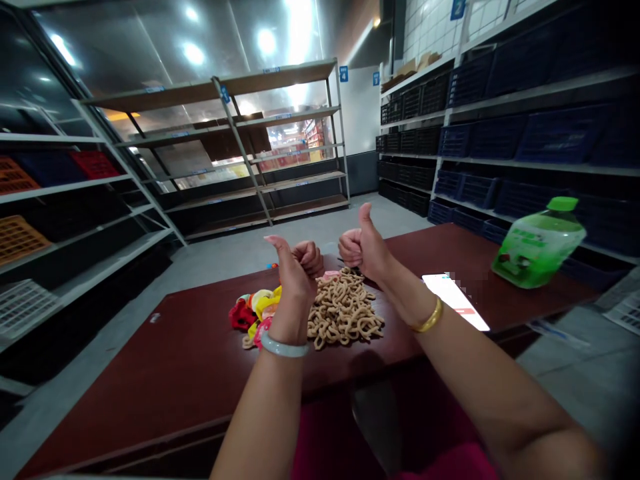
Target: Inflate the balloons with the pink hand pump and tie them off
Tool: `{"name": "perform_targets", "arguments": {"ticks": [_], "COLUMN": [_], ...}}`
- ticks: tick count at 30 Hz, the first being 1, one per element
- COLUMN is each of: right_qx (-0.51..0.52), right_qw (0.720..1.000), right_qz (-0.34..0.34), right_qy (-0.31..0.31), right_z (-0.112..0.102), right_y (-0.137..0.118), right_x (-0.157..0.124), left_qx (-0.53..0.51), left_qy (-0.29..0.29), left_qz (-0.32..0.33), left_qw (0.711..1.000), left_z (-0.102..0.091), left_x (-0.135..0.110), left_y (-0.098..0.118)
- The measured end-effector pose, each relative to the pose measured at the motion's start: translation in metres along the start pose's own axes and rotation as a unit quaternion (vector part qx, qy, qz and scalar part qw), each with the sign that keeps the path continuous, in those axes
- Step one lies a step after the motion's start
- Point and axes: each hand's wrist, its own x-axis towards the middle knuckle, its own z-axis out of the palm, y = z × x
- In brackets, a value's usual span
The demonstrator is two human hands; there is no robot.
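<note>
My left hand point(296, 267) is raised over the table, its fingers curled into a fist and the thumb pointing up. My right hand point(367, 247) makes the same thumbs-up shape a little to the right. No object shows in either fist. Between and below them lies a pile of tan, cord-like loops point(345, 310). Bright red, yellow and pink soft pieces point(255, 309) sit left of the pile, partly hidden by my left wrist. Small dark items at the back of the pile are partly covered by my right hand.
On the dark red table point(185, 353), a phone with a lit white screen point(453, 300) lies beside my right forearm. A green jug with a green cap point(540, 247) stands at the right end. Shelves with dark crates point(560, 133) line the right; a metal rack point(260, 160) stands behind.
</note>
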Motion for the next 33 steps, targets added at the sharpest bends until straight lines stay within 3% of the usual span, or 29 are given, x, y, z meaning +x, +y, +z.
{"name": "perform_targets", "arguments": {"ticks": [2,4,6,8,9,11,13,16,19,22,24,27,30,33], "right_qx": [-0.060,-0.175,-0.363,-0.558,-0.621,-0.698,-0.739,-0.763,-0.766,-0.767,-0.769,-0.771,-0.773,-0.770], "right_qw": [0.997,0.978,0.916,0.812,0.764,0.692,0.645,0.611,0.605,0.602,0.598,0.596,0.596,0.597], "right_qz": [0.009,0.004,-0.005,-0.004,0.013,0.062,0.114,0.159,0.173,0.180,0.184,0.185,0.180,0.166], "right_qy": [0.039,0.115,0.169,0.173,0.173,0.172,0.157,0.136,0.131,0.129,0.128,0.123,0.121,0.153], "right_z": [-0.017,-0.040,-0.066,-0.090,-0.100,-0.114,-0.122,-0.125,-0.127,-0.130,-0.131,-0.132,-0.131,-0.128], "right_y": [0.010,0.023,0.036,0.048,0.053,0.062,0.069,0.075,0.078,0.081,0.083,0.085,0.085,0.081], "right_x": [-0.003,-0.006,-0.012,-0.020,-0.025,-0.034,-0.041,-0.048,-0.050,-0.048,-0.047,-0.046,-0.045,-0.043], "left_qx": [0.033,0.082,0.147,0.254,0.342,0.537,0.630,0.681,0.724,0.740,0.733,0.698,0.628,0.508], "left_qy": [0.005,0.033,0.076,0.124,0.135,0.121,0.091,0.060,0.045,0.036,0.034,0.043,0.070,0.117], "left_qz": [-0.025,-0.052,-0.070,-0.074,-0.070,-0.062,-0.061,-0.085,-0.140,-0.193,-0.213,-0.219,-0.202,-0.178], "left_qw": [0.999,0.995,0.984,0.956,0.927,0.832,0.769,0.725,0.673,0.644,0.645,0.680,0.748,0.835], "left_z": [-0.023,-0.053,-0.084,-0.111,-0.121,-0.134,-0.140,-0.142,-0.148,-0.156,-0.161,-0.168,-0.174,-0.179], "left_x": [0.002,0.005,0.009,0.015,0.018,0.023,0.028,0.033,0.040,0.046,0.049,0.051,0.052,0.052], "left_y": [0.002,0.002,-0.002,-0.013,-0.020,-0.037,-0.052,-0.065,-0.070,-0.071,-0.071,-0.066,-0.057,-0.050]}}
